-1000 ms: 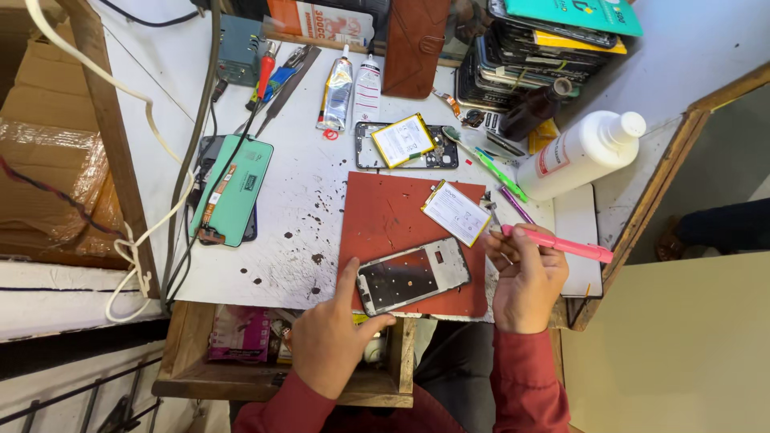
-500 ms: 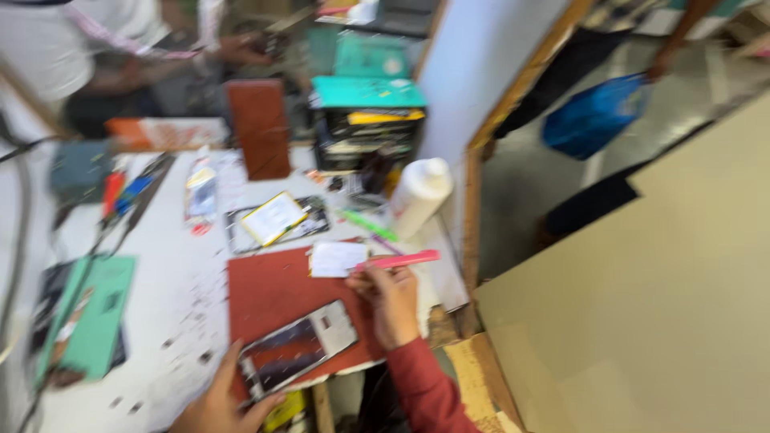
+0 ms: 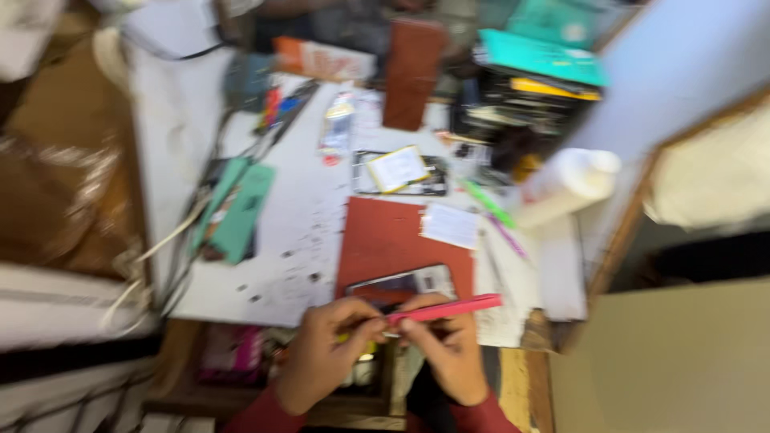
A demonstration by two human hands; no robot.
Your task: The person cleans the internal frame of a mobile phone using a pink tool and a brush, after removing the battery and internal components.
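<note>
The frame is motion-blurred. My left hand and my right hand meet at the near edge of the white bench, both pinching a pink pen-like tool that lies roughly level between them. Just beyond the fingers an opened phone lies on a dark red mat. A small white rectangular part rests at the mat's far right corner.
Farther back lie a phone frame with a yellow-edged battery, a white bottle on its side, green and pink pens, a teal device with cables at left, a brown upright block and stacked boxes.
The camera swung right, then back. My left hand came off the phone and joined the right hand on the pink tool, now held at the bench's near edge.
</note>
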